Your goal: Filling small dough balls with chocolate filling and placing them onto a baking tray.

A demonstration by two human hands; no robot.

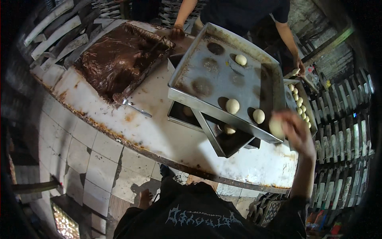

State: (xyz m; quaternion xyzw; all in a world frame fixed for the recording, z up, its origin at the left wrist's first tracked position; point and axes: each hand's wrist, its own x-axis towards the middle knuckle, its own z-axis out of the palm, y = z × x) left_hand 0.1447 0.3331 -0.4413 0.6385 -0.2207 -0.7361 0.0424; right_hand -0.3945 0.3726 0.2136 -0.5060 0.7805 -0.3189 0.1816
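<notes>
My right hand point(296, 131), a little blurred, reaches over the near right corner of a large metal tray point(223, 133). Its fingers are closed on a pale dough ball point(276, 126). Beside it on the tray lie a dough ball point(258, 116), a second dough ball point(232, 106) and, farther back, a third point(240, 59). Dark round marks dot the tray's bottom. What seems to be my left hand point(145, 198) hangs low by my side, below the table edge; its fingers are too small to read.
Under the tray, more metal trays point(213, 137) sit askew. A pan of brown paste point(115, 59) with a metal-handled tool point(137, 108) stands left. A tray of several small dough balls point(298, 99) is at right. Opposite, a co-worker's hand point(299, 67) is near it. Stacked trays point(338, 139) line the right.
</notes>
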